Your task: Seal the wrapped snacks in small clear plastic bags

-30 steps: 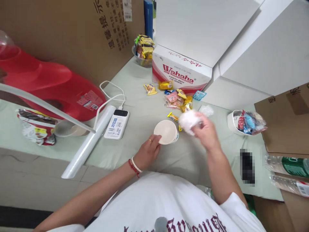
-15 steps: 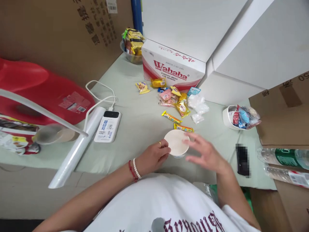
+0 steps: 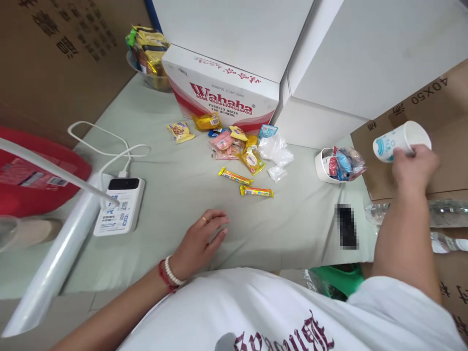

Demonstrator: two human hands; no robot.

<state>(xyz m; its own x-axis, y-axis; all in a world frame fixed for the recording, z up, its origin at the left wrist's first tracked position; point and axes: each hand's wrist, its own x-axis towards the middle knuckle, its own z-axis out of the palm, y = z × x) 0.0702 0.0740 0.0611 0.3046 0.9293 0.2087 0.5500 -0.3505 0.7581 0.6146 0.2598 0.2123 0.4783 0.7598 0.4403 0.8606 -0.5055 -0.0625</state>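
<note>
My right hand is closed round a white paper cup with blue print. It holds the cup tilted on its side, mouth to the right, in front of a cardboard box at the far right. My left hand rests over the table near its front edge, empty, thumb and fingers apart. Beyond it lie two yellow snack sticks. Several wrapped snacks and a crumpled clear plastic bag are heaped against the white and red Wahaba water carton.
A white power bank with a cable and a clear plastic roll lie left, beside a red container. A white tub of snacks and a blurred-out dark object are right. Plastic bottles lie beneath my right arm.
My left hand has let go of the paper cup. My right hand has taken hold of it and carried it up and far to the right. The view has turned right.
</note>
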